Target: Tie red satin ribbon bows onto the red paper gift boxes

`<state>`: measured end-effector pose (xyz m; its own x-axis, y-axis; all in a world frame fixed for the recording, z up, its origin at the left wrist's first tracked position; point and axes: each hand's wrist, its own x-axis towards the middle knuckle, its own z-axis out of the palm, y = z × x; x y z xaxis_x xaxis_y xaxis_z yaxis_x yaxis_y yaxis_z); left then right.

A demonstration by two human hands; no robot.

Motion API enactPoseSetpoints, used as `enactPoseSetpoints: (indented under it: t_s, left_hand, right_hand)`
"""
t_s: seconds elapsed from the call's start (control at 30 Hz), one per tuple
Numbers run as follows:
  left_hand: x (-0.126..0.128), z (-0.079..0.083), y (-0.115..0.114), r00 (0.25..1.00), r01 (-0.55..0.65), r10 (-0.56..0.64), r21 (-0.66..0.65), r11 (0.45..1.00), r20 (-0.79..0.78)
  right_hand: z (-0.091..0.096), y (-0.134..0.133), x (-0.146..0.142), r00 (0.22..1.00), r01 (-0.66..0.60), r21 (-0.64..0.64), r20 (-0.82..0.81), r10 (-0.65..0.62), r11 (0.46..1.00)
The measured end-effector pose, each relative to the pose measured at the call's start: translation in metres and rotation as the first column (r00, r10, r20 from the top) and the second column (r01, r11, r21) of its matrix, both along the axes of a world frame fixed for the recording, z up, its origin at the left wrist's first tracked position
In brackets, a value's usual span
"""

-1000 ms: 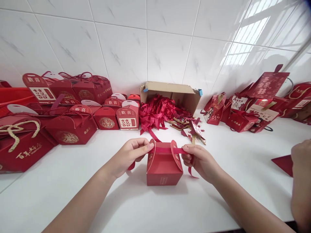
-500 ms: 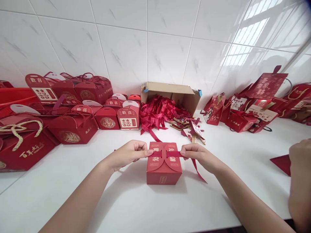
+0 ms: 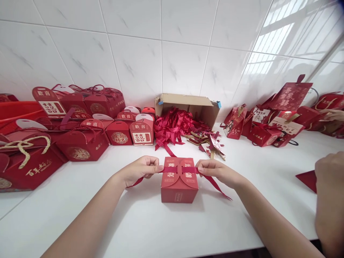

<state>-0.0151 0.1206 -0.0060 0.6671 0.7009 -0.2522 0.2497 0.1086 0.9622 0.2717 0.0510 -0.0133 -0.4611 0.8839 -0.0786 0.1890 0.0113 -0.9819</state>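
A red gift box (image 3: 179,193) with gold lettering and curved top flaps stands upright on the white table in front of me. A dark red ribbon (image 3: 189,170) runs through the slots in its lid and lies flat across the top. At the left edge of the lid my left hand (image 3: 145,167) pinches one end of the ribbon between thumb and finger. My right hand (image 3: 212,170) pinches the other end at the right edge, and a loose tail hangs down beyond it to the table. No knot shows.
Behind the box, a cardboard carton (image 3: 188,97) on its side spills red ribbons (image 3: 174,125). Paper tags (image 3: 215,145) lie beside it. Finished-looking boxes (image 3: 83,145) line the left, more boxes (image 3: 264,134) the right. Another person's hand (image 3: 330,179) is at far right by a red paper piece.
Both hands have shifted slightly left; the left hand has drawn outward from the lid, showing more ribbon between it and the slot. Another hand now shows among the boxes at far right.
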Motion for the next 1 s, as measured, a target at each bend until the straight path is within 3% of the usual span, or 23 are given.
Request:
enactPoseSetpoints:
  t_s: [0.3, 0.6, 0.77, 0.9, 1.0]
  left_hand:
    - [0.0, -0.003, 0.004, 1.0, 0.031, -0.031, -0.09, 0.995, 0.0]
    - [0.001, -0.009, 0.004, 0.997, 0.077, -0.072, -0.131, 0.988, 0.041]
    - [0.002, -0.016, 0.004, 0.997, 0.032, -0.028, -0.067, 0.997, 0.067]
    - [-0.004, -0.005, 0.004, 0.999, 0.009, -0.01, 0.04, 0.999, 0.032]
    - [-0.017, 0.012, 0.003, 0.986, -0.154, 0.134, 0.217, 0.964, 0.103]
  right_hand:
    - [0.0, 0.003, 0.005, 0.98, -0.085, 0.085, 0.187, 0.068, 0.993]
    - [-0.026, 0.016, -0.001, 0.984, -0.116, -0.023, -0.138, 0.112, 0.993]
    - [-0.031, 0.02, 0.003, 0.976, -0.105, -0.021, -0.196, 0.099, 0.994]
    - [-0.029, 0.017, 0.004, 0.984, 0.012, -0.106, -0.174, -0.03, 0.994]
    - [-0.024, 0.016, 0.007, 0.948, 0.293, -0.049, -0.113, -0.297, 0.955]
